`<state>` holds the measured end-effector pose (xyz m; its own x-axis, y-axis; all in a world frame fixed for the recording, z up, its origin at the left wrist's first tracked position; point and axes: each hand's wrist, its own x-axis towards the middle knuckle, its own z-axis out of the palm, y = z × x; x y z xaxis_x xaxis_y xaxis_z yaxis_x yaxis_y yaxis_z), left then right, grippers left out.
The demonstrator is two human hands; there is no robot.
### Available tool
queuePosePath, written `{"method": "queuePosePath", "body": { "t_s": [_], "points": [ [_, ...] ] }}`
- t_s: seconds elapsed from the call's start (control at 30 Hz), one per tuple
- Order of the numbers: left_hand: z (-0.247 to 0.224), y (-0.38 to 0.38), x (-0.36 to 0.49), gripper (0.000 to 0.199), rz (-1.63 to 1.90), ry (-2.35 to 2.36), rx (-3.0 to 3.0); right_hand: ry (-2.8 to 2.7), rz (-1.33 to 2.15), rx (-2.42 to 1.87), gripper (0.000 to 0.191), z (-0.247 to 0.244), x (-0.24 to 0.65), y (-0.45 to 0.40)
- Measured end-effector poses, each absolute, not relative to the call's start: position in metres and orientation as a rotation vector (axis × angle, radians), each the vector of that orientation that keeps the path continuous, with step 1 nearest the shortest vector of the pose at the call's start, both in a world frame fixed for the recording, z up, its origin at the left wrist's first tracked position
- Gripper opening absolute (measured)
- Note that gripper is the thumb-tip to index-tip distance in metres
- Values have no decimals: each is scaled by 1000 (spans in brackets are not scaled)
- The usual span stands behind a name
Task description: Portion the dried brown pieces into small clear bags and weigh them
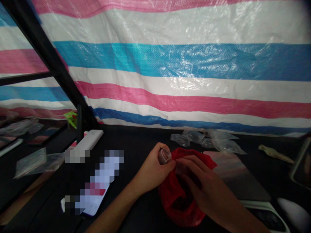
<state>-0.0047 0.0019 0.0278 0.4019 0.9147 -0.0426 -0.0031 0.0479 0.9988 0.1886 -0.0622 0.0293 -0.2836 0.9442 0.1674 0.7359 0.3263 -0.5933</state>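
The left hand [152,171] is closed, its fingers [168,165] and thumb gripping a small clear plastic container [164,156], which sits at about 11 o'clock of the hands, right at the edge of a crumpled red cloth bag [176,197]. The right hand [204,184] lies over the bag's gathered mouth with its fingers [191,163] extended and slightly curled; whether they pinch the red cloth or only rest on it, I cannot tell. Keeping a firm fingertip hold looks right for so small and slick a piece, and working low, with both hands close together over the black table [131,139], leaves it little room to slip or fall. Loose clear plastic bags [206,138] lie at 12 o'clock, a pinkish flat pad [233,171] at 2 o'clock, and a pixelated, unreadable pale object [97,184] at 8 o'clock. A white oblong box [87,139] sits at 10 o'clock, against a striped tarpaulin [170,61] behind.
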Motion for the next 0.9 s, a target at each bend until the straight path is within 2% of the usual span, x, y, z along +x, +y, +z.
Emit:
{"method": "queuePosePath", "body": {
  "t_s": [0.1,0.3,0.67,0.9],
  "points": [
    [27,1,-6,31,824,835,1312,-2136,550,-1490,37,31,187,-62],
    [24,5,-7,26,824,912,1275,-2165,499,-1538,39,28,187,-62],
    [28,3,-5,39,873,848,1285,-2151,303,-1540,36,21,191,-63],
    [29,2,-1,25,979,971,1310,-2103,242,-1449,37,29,188,-66]
  ]
}}
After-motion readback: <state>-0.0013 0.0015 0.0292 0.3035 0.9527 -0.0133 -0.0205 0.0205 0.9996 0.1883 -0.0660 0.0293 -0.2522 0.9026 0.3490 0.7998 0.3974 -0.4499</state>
